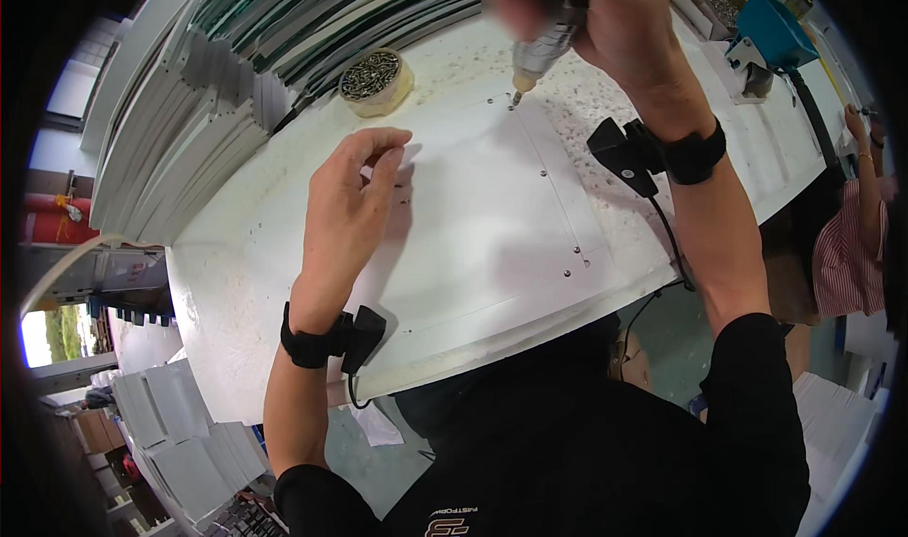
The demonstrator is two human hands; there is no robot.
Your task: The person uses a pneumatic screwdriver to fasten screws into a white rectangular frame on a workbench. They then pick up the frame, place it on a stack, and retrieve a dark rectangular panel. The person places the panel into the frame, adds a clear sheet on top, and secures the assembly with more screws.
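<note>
At the top, my right hand (624, 31) is wrapped round a power screwdriver (544, 50), partly blurred and cut off by the upper edge. Its tip points down at a screw near the far corner of a white flat panel (454, 225). Several silver screws (544, 173) sit along the panel's right side. My left hand (350, 197) is over the panel's left part, fingers curled in and thumb close to the index finger; whatever they may hold is hidden. Beyond it stands a round tub of screws (374, 81).
Stacked white and grey panels (189, 112) and strips rise along the table's far left. A teal holder (774, 31) and a box of small metal parts (709, 3) stand at the far right. Another person (851, 244) is at the right edge. Cables hang from black wrist-worn devices (624, 154).
</note>
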